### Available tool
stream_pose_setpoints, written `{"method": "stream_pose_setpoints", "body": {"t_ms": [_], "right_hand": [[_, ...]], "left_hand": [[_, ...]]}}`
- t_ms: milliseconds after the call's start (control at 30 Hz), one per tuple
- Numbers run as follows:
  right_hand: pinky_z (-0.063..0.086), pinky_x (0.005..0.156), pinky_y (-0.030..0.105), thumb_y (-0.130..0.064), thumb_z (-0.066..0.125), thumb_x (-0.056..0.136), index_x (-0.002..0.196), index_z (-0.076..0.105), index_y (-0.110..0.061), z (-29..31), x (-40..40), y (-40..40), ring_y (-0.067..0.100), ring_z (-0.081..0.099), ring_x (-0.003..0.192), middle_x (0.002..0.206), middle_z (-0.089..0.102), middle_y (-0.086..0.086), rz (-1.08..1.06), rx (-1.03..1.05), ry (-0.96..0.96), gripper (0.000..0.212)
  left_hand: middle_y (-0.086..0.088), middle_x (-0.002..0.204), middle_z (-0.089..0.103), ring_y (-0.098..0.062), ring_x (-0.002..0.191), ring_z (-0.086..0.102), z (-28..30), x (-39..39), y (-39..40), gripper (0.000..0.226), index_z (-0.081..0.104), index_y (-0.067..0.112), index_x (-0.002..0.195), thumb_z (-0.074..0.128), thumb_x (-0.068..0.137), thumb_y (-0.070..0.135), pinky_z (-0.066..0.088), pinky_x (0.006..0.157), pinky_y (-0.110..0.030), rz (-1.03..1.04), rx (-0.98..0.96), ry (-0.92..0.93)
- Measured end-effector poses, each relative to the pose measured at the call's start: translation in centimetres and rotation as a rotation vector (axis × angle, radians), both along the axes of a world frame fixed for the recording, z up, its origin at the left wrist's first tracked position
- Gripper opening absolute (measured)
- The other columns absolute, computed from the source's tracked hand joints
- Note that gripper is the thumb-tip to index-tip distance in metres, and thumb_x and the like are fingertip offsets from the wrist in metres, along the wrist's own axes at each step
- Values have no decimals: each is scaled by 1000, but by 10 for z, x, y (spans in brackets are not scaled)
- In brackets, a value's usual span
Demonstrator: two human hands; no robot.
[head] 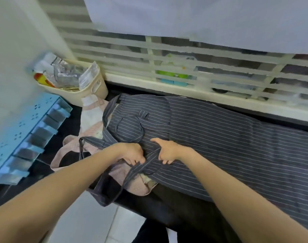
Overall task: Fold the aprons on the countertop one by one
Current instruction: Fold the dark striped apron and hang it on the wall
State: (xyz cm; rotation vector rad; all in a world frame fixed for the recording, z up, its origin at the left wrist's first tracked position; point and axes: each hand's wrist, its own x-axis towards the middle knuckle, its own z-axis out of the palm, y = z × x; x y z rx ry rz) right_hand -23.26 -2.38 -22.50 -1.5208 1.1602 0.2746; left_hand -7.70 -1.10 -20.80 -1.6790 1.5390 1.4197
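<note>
1. Dark grey pinstriped fabric apron lies spread on black countertop, overlapping pink apron at left.
2. Left hand and right hand each pinch its strap.

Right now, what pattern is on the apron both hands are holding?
Dark grey apron with thin white pinstripes, clear in the head view.

The tabletop is narrow. A window frame blocks the far side. A basket and a blue rack crowd the left. The striped apron covers the right, flat and easy to pass over.
</note>
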Motion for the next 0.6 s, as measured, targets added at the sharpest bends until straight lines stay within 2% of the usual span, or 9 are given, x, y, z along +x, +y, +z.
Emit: {"method": "stream_pose_setpoints", "body": {"t_ms": [67,133,167,233,300,400,500,567,600], "right_hand": [[52,75,30,3,46,93,146,20,-38,3,9,-6,23,61,89,134,49,15,-49,126,7,72],[49,77,33,-1,49,93,137,39,-34,8,0,-11,22,59,90,130,50,11,-61,246,0,55],[47,75,32,-5,51,93,122,52,-30,8,-2,-11,22,59,89,121,54,8,-70,267,-2,38],[46,72,31,-13,56,92,96,59,-24,6,-5,-8,21,61,90,102,62,3,-118,244,22,12],[50,76,31,-19,59,92,102,56,-15,7,-4,-4,20,66,91,90,67,4,-108,179,113,12],[55,78,32,-18,55,94,141,32,-8,21,-3,-7,17,68,69,86,71,10,68,149,309,52],[56,67,27,-10,47,97,144,33,-7,45,14,-27,14,64,58,82,70,10,94,22,341,49],[55,73,30,-6,43,96,140,42,-10,53,41,-42,18,66,70,103,68,15,56,-201,278,43],[53,82,33,-5,43,96,141,40,-15,52,53,-47,23,65,89,121,60,16,67,-348,255,47]], "left_hand": [[-4,73,67,-15,68,64,18,22,-8,15,57,11,80,49,93,13,53,72,-24,277,125,258],[-4,71,67,-18,69,66,36,28,-24,14,57,9,89,47,96,16,55,78,-31,422,107,412],[-3,69,66,-16,64,64,46,31,-33,12,56,9,94,48,97,18,56,75,-31,444,81,462],[-2,66,60,-10,52,55,70,36,-51,12,54,11,101,49,97,22,56,67,-25,470,63,536],[-2,65,57,-7,42,44,92,44,-64,19,56,11,105,45,99,26,52,57,-20,409,99,540],[-7,71,66,-8,42,49,100,56,-65,30,59,6,112,43,100,27,49,49,-20,101,115,221],[-21,98,68,-16,55,62,81,78,-58,33,52,-2,123,40,100,19,56,57,-27,-158,71,-191],[-25,117,60,-18,62,62,66,98,-52,38,44,0,133,44,99,16,56,58,-27,-168,62,-284],[-24,122,57,-19,64,61,60,104,-48,43,38,5,138,48,97,15,55,57,-27,-142,25,-279]]}}
